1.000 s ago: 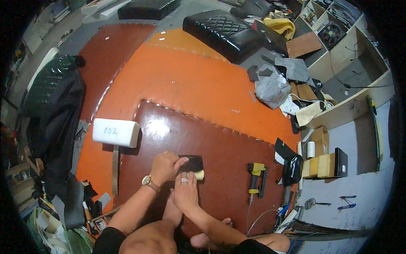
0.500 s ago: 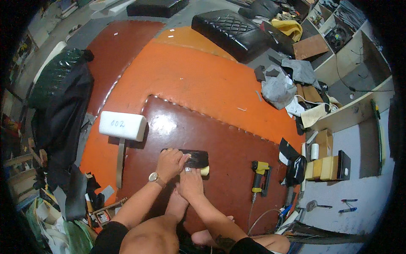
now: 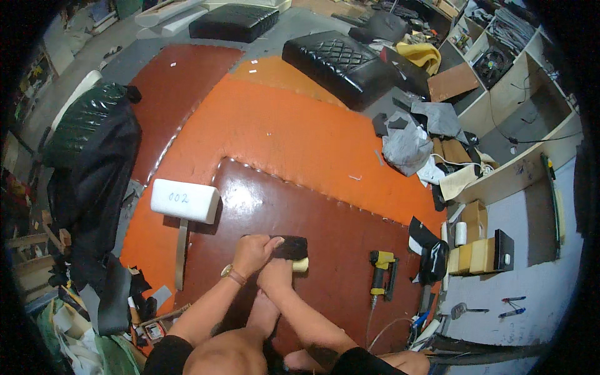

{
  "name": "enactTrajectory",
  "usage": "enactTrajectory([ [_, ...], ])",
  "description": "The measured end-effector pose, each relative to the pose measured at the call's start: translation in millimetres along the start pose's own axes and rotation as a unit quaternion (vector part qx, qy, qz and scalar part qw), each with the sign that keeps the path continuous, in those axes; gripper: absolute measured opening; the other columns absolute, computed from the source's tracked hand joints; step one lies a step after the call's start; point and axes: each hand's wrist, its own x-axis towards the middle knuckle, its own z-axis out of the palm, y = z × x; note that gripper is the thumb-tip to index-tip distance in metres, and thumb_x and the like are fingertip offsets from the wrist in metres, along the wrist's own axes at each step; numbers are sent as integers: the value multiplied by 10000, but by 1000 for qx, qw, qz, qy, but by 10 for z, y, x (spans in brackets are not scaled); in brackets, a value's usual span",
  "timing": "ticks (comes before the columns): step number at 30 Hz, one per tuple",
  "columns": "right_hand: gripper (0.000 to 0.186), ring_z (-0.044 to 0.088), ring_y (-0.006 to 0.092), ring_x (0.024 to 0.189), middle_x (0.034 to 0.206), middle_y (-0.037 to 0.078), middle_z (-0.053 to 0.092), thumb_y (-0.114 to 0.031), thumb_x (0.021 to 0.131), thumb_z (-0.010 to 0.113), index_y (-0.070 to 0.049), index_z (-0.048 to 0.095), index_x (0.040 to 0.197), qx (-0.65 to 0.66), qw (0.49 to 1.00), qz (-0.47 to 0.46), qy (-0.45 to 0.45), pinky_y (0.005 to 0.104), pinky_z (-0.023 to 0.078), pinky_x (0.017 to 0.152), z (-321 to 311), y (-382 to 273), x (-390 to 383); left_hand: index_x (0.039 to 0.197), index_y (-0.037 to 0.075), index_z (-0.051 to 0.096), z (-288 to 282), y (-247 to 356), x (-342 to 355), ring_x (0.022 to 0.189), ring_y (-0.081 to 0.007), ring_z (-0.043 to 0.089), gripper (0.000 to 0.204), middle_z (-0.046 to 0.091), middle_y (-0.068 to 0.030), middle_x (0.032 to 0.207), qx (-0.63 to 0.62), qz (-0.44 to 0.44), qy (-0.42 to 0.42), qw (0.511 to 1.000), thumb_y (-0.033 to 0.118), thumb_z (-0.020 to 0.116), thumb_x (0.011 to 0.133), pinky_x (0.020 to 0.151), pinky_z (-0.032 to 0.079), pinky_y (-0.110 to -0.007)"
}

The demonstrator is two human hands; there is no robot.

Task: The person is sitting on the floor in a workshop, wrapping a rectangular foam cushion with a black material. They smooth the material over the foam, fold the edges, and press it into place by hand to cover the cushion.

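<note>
Black piece [image 3: 292,249] partly behind left fingers [image 3: 274,243], leg [image 3: 225,358] cut off below

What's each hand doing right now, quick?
Left hand: holding the black piece.
Right hand: curled by the yellow piece; can't tell if it's holding it.

So it's a head-worn fisheye, left one of a pair, looking down from just above the left hand [image 3: 252,252] and right hand [image 3: 275,275], wide enough to catch the shelving [image 3: 537,153] off right.
</note>
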Motion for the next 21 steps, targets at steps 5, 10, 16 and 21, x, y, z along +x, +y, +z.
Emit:
enactTrajectory([
  [5,254,692,324,1068,1028,138,773,-287,815,744,-94,842,947,-57,993,-95,31,628,326,1109,-222,-174,-353,698,41,733,-51,2,44,626,-424,647,519,665,-214,694,17,-25,-28,999,463,703,998,588,495,-508],
  [10,319,692,359,1059,1071,147,768,-259,849,727,-87,782,1112,49,992,-81,80,617,382,1047,6,-162,-163,689,41,748,-103,-2,60,649,-445,666,586,684,-213,696,49,-45,-131,989,521,657,1013,634,527,-526],
  [16,401,660,380,1138,1132,133,754,-237,872,739,-82,706,1241,143,988,-2,48,568,425,1030,376,-168,206,689,-9,724,-94,27,98,585,-470,609,584,634,-262,672,-2,-64,-86,994,479,696,1009,580,490,-519],
  [21,371,603,368,1258,1240,150,721,-253,881,757,-33,743,1180,-9,996,-84,-42,632,363,1135,-306,-98,-239,710,-16,736,-35,-38,144,565,-459,602,576,619,-275,672,-22,-83,-76,993,463,680,1025,566,478,-510],
])
